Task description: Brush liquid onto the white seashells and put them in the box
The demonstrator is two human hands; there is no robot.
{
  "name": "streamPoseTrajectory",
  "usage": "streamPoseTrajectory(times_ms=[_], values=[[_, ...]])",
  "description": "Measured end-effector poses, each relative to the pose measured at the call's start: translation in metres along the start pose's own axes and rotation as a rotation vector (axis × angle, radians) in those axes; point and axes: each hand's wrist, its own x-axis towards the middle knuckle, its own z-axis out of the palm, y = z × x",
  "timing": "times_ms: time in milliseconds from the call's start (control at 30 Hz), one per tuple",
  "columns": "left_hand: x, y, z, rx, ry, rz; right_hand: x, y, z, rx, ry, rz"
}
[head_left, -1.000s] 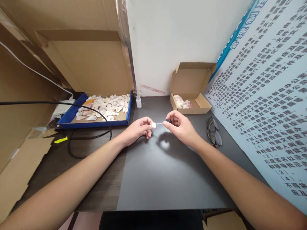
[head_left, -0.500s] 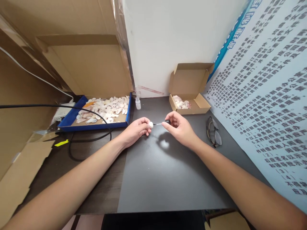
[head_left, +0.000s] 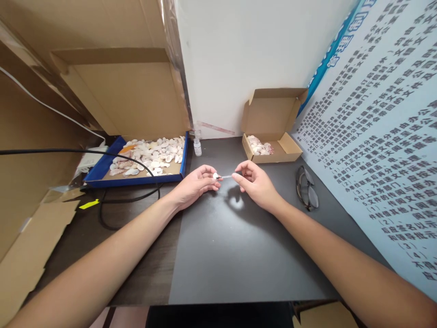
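Observation:
Between the thumb and fingers of my left hand (head_left: pixel 199 187) is a small white seashell (head_left: pixel 215 176). My right hand (head_left: pixel 254 184) is closed in a pinch on a small brush (head_left: pixel 226 176) with a thin pale stem and a dark cap, the cap mostly hidden by the fingers. The brush's dark tip points left and meets the shell, though whether it touches the surface is too small to tell. Both hands are held above the dark grey mat (head_left: pixel 218 255). Behind them stands a small clear bottle (head_left: pixel 197 148) with a white label.
At the back left, a blue-edged box (head_left: pixel 136 182) holds many shells (head_left: pixel 160 155). An open cardboard box (head_left: pixel 273 158) with shells stands at the back right. Glasses (head_left: pixel 307 187) lie on the right, near a printed wall sheet. A black cable (head_left: pixel 129 199) loops across the left side.
The shell has turned in my left hand, and the brush tip now overlaps it with a dark edge showing. My right hand has barely moved. The view has shifted slightly.

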Motion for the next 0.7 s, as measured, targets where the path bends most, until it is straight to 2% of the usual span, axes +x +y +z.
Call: streamPoseTrajectory(times_ms=[233, 433, 533, 633, 700], values=[[-0.001, -0.002, 0.001, 0.109, -0.067, 0.016, 0.002, -0.005, -0.005, -0.001, -0.010, 0.006], [0.006, -0.010, 0.004, 0.362, -0.032, 0.152, 0.008, -0.006, -0.014, -0.054, -0.038, 0.021], [0.016, -0.011, 0.009, 0.605, 0.007, 0.238, 0.012, 0.000, -0.019, -0.093, -0.007, 0.032], [0.028, -0.010, 0.015, 0.990, 0.116, 0.289, 0.015, 0.008, -0.024, -0.199, 0.033, 0.009], [0.036, -0.008, 0.017, 1.115, 0.168, 0.289, 0.016, 0.012, -0.027, -0.293, 0.039, -0.028]])
